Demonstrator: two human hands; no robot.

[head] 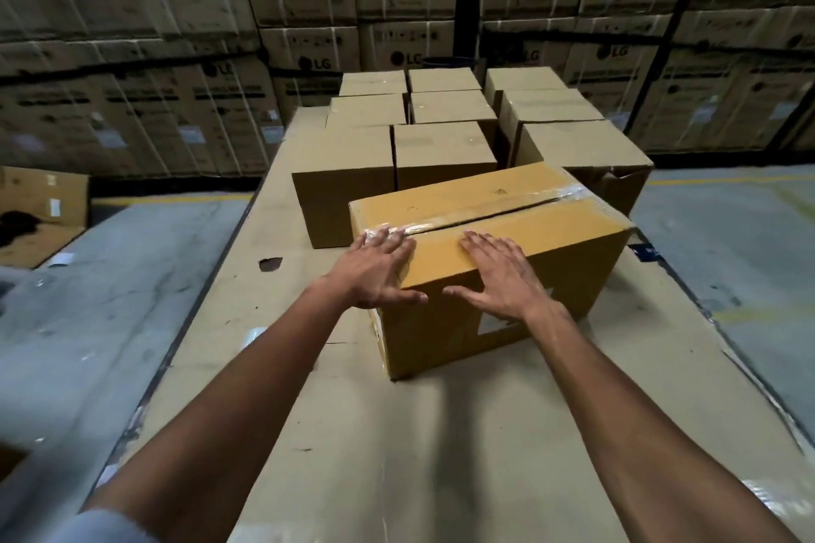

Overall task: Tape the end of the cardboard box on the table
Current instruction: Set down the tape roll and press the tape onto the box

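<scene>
A yellow-brown cardboard box point(520, 234) lies at an angle on the cardboard-covered table point(397, 432). Clear tape point(551, 195) runs along its top seam and shines at both ends. My left hand point(375, 269) lies flat over the near left corner of the box, fingers spread on the taped end, thumb on the side face. My right hand point(498, 273) rests flat on the near top flap, fingers apart, thumb hanging over the front edge. Neither hand holds anything. No tape roll or dispenser shows in view.
Several closed brown boxes point(441, 150) stand packed together behind the task box. A dark hole point(270, 264) marks the table cover on the left. Grey floor lies on both sides, with an open carton point(44, 212) at left. Stacked printed cartons point(176, 57) wall the back.
</scene>
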